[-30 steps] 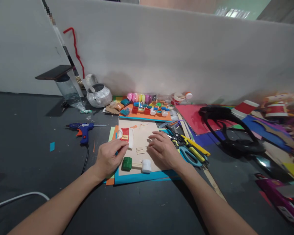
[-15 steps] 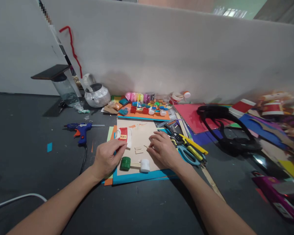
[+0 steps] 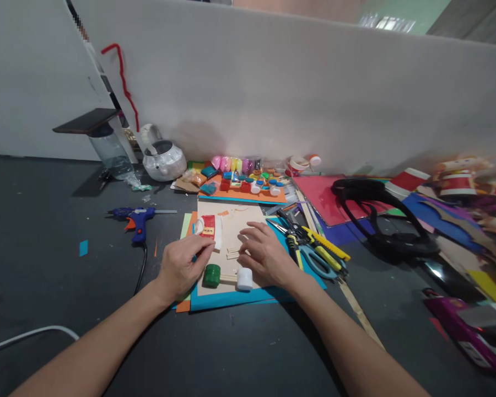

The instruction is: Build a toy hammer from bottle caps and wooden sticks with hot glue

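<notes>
The right hand (image 3: pixel 268 257), loosely spread, could scatter the sticks (image 3: pixel 232 256) at its nine o'clock by brushing them; whether the left hand (image 3: pixel 184 266) pinches the cup (image 3: pixel 210 227) is unclear.

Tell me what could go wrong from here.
The short loose sticks lie close to the fingers of the right hand and might scatter if brushed. The glue gun has a cord trailing down toward the left forearm, which could snag it.
</notes>
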Demonstrator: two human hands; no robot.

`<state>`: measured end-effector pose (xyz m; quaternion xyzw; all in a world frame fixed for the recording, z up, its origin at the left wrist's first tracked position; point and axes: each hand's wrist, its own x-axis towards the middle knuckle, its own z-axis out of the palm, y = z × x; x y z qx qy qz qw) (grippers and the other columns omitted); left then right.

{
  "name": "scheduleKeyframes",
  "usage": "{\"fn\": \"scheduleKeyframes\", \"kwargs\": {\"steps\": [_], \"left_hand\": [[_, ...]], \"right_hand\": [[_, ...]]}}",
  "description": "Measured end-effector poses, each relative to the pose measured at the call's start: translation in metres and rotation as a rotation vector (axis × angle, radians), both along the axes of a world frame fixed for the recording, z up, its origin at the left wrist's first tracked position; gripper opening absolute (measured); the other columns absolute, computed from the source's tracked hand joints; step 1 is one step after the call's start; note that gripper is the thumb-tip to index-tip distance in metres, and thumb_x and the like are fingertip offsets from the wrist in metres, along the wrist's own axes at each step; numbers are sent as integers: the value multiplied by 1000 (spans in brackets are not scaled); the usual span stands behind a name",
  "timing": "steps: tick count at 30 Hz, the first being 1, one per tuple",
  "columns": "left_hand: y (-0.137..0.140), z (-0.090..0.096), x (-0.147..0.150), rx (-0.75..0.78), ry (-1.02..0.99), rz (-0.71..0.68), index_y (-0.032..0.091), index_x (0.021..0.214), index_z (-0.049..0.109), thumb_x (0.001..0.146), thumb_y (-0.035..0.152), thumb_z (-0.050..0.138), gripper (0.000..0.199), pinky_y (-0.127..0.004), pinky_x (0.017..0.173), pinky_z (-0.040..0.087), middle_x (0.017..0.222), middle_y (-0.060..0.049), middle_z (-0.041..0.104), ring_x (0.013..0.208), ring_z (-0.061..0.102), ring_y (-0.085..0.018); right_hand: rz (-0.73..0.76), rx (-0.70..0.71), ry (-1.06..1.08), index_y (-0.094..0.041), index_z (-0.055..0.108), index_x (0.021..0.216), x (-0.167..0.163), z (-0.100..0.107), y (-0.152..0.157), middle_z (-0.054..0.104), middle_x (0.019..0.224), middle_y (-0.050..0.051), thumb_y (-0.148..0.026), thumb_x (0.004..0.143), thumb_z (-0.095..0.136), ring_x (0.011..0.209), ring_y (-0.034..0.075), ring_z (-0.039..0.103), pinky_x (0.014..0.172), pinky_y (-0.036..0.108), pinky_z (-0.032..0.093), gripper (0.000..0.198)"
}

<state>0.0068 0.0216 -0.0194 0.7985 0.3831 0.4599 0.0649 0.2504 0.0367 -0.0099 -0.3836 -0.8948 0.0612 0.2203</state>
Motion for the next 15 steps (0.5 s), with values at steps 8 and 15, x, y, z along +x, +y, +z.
{"fn": "scheduleKeyframes", "kwargs": {"steps": [8,15], "left_hand": [[0,-1,0,-18,1,-3,17,92,66,93,18,55,11,-27,69,50,83,-3,72,74,67,-15],[-1,-2,-2,-47,19,13,17,91,66,93,18,55,12,-26,70,49,83,-3,73,75,67,-15]], "right_hand": [[17,-32,22,-19,67,83,-3,-4,3,64,113,9,-19,84,69,128,30,44,108,52,36,2],[28,-86,86,-19,65,81,-1,-5,3,64,114,9,-18,83,69,129,29,44,108,52,38,5]]}}
